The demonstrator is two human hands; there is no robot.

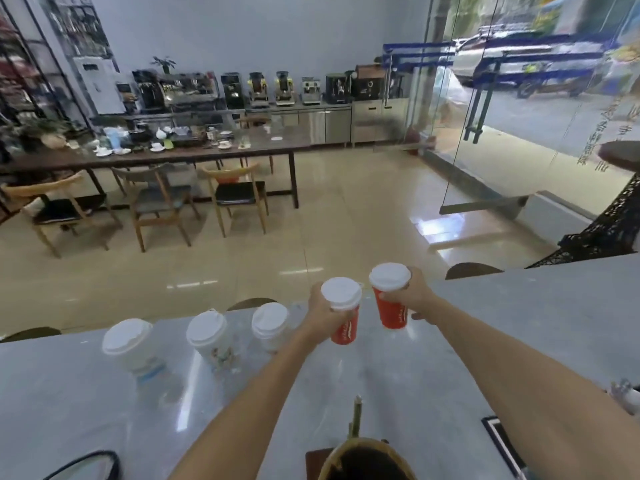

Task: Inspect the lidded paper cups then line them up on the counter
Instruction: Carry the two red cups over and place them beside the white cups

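Both arms reach fwd over the pale grey surface [519, 306]. Left hand [323, 311] wraps a red cup [344, 329] w/ white lid, fingers curled round its left side just under the lid rim; cup base sits at or just above the surface, can't tell which. Right hand [414, 294] grips a 2nd red cup [393, 311], also white-lidded, from its right side; this one is a bit farther back and looks upright, contact w/ the surface unclear too. The 2 red cups are just beside each other, not touching. Left of them, 3 white cups stand in a row along the far edge: near-left cup [130, 346] w/ a blue band, mid cup [209, 339] w/ a faint print, 3rd cup [270, 325] just beside the left wrist. All lids on. At the bottom edge, a brown pot [363, 459] w/ a green stem on a dark mat.
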